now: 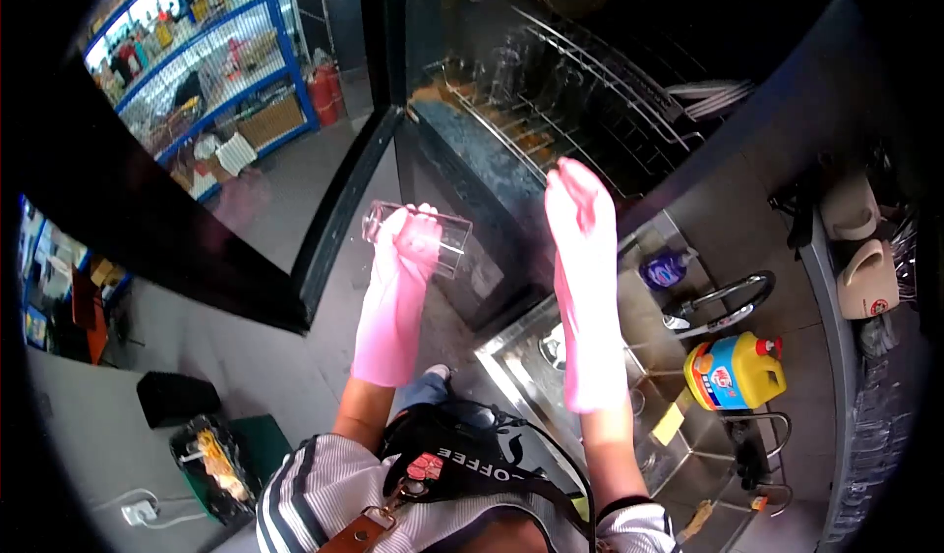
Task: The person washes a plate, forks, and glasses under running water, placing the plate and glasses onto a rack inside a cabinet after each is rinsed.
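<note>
My left hand (401, 248), in a long pink rubber glove, is closed around a clear drinking glass (453, 246), held on its side in front of the open cabinet door. My right hand (582, 204), in a matching glove, is raised at the front of a dark cabinet. Its fingers reach forward, slightly curved, with nothing visible in them. Just beyond it is a wire rack (610, 71) inside the cabinet. Clear glasses (507, 69) stand on the rack towards the left, and pale plates (710, 98) sit further right.
The dark-framed cabinet door (344, 214) stands open on the left. Below my right arm is a steel sink (669, 455) with a black tap (728, 302), purple bottle (666, 270), yellow jug (733, 371) and yellow sponge (669, 422). Blue shelving (206, 22) stands at the far left.
</note>
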